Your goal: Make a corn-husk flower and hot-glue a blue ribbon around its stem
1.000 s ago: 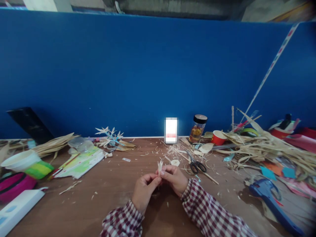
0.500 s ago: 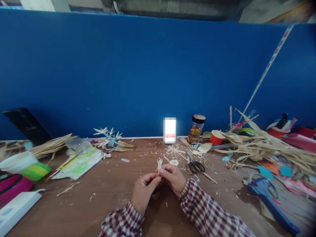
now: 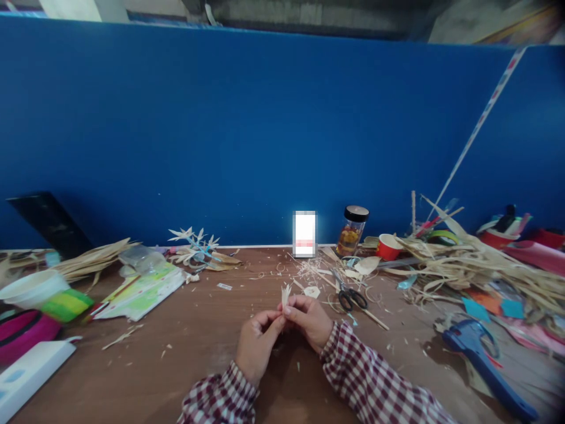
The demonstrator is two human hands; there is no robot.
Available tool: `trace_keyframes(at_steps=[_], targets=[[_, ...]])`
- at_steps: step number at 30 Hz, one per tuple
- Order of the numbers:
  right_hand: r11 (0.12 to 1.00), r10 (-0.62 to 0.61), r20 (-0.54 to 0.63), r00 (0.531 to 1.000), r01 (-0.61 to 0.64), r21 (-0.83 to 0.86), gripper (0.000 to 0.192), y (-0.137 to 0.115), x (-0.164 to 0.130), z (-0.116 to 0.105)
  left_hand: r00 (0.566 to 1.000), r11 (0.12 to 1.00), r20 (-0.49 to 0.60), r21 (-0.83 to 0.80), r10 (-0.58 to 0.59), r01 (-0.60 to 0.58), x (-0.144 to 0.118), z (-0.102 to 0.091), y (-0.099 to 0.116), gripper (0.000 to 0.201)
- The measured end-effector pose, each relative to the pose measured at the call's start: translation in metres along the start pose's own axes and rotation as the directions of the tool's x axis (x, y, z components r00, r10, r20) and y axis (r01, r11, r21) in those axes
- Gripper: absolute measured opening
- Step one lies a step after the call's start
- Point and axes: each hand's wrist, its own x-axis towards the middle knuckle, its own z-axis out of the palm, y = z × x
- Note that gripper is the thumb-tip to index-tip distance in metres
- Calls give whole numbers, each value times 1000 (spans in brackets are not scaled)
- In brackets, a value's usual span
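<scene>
Between the fingertips of both hands stands a small pale straw-like flower (image 3: 286,292), its narrow petals fanned upward and its lower part hidden by the fingers. My left hand (image 3: 259,340) pinches it low from the left, thumb and forefinger closed. My right hand (image 3: 309,320) is also closed on it, thumb against its base from the right. Just beyond the right hand lie a cream petal-shaped piece (image 3: 312,292) and black-handled scissors (image 3: 352,298). A thin stick (image 3: 375,318) runs beside the scissors.
Pale shavings (image 3: 306,268) litter the brown table. At right are a blue glue gun (image 3: 483,362), dried husk strips (image 3: 468,262), a red cup (image 3: 389,247) and a lidded jar (image 3: 352,232). At left stand a spray of flowers (image 3: 196,244), a booklet (image 3: 148,292) and a white power strip (image 3: 33,377).
My right thumb has shifted slightly down along the flower's base. Otherwise both hands stay in almost the same place.
</scene>
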Motion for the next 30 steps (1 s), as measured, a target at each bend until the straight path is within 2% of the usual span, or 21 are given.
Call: trace_keyframes(at_steps=[7, 16, 30], targets=[[1000, -7, -11, 1000, 7, 5, 18, 3, 1, 2, 999, 999, -3, 1, 43, -43, 0, -1, -4, 18], [999, -17, -96, 995, 21, 41, 17, 6, 5, -4, 997, 1000, 73, -25, -9, 11, 2, 1, -6, 24], [998, -22, -55, 998, 18, -59, 19, 8, 4, -4, 1000, 1000, -1, 27, 12, -12, 2, -1, -6, 22]])
